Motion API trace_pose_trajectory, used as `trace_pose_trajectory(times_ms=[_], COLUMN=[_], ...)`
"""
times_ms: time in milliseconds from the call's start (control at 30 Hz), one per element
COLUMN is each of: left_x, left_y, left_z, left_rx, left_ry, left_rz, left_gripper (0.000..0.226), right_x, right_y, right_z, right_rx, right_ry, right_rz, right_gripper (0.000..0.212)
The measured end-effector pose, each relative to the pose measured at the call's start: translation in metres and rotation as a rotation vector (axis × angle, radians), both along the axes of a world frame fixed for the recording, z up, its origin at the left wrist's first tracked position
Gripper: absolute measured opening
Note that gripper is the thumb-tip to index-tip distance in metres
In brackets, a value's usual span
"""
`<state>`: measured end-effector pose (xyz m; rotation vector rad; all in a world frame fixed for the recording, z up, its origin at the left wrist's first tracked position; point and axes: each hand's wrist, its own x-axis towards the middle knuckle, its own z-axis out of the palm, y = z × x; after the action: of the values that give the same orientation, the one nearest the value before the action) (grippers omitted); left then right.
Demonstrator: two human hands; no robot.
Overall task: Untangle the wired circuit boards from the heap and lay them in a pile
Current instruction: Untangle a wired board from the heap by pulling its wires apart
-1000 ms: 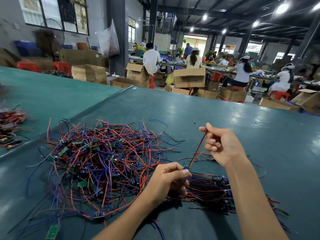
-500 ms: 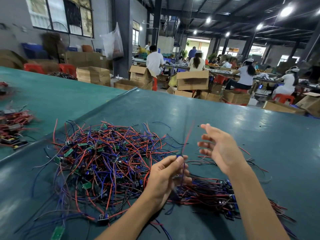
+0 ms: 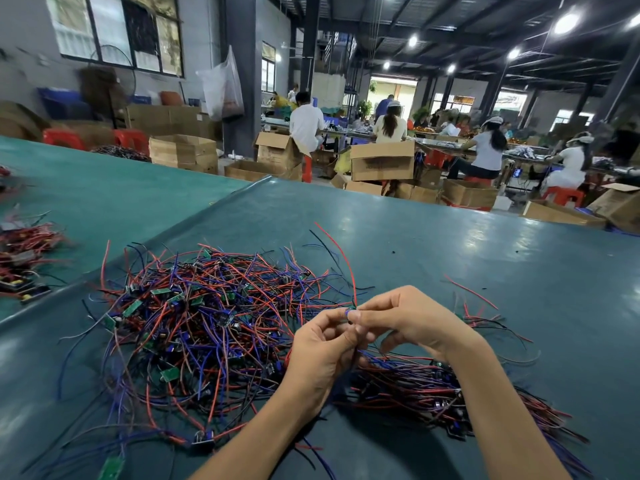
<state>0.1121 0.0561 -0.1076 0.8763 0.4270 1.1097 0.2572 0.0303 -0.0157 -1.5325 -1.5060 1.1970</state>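
A tangled heap (image 3: 207, 327) of red, blue and black wires with small green circuit boards covers the left middle of the green table (image 3: 450, 258). To its right, under my forearms, lies a tidier pile (image 3: 426, 389) of wired boards with wires running the same way. My left hand (image 3: 322, 351) and my right hand (image 3: 412, 320) meet above the gap between them. Both pinch one small wired circuit board (image 3: 350, 309); its red wire (image 3: 341, 254) arches up and away over the table.
A second green table (image 3: 86, 188) at the left carries another bunch of red-wired parts (image 3: 24, 251). Beyond the far edge stand cardboard boxes (image 3: 382, 161), red stools and several seated workers. One loose board (image 3: 110, 467) lies near the front edge.
My right hand has come down and in from its open, raised position and now meets my left hand on the small board. The red wire now arches up from the joined fingertips.
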Motion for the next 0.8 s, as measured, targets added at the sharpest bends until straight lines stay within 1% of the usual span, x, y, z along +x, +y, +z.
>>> trace_pose_trajectory(times_ms=[133,233,333,400,500,633,800], left_x=[0.004,0.006,0.007,0.007,0.005,0.005,0.005], left_y=[-0.001,0.001,0.001,-0.001,-0.003,-0.006,-0.008], left_z=[-0.004,-0.005,-0.007,-0.007,-0.008,-0.006,-0.005], left_rx=[0.020,0.043,0.017,0.056,0.117,0.186,0.199], left_ry=[0.063,0.116,0.144,0.184,0.258,0.338,0.348], left_rz=[0.026,0.049,0.012,-0.042,-0.055,-0.073,-0.094], left_gripper=[0.048,0.050,0.039,0.026,0.007,0.006,0.003], right_x=[0.002,0.003,0.008,0.014,0.023,0.035,0.035], right_y=[-0.002,0.001,0.004,0.005,0.007,0.007,0.008], right_z=[0.002,0.002,0.003,0.003,0.003,0.006,0.006], right_rx=[-0.037,-0.043,-0.003,0.046,0.144,0.237,0.302], right_ry=[-0.080,-0.061,-0.007,0.068,0.189,0.337,0.418], right_rz=[0.001,-0.042,-0.108,-0.193,-0.338,-0.467,-0.525], right_gripper=[0.023,0.019,0.018,0.019,0.022,0.018,0.022])
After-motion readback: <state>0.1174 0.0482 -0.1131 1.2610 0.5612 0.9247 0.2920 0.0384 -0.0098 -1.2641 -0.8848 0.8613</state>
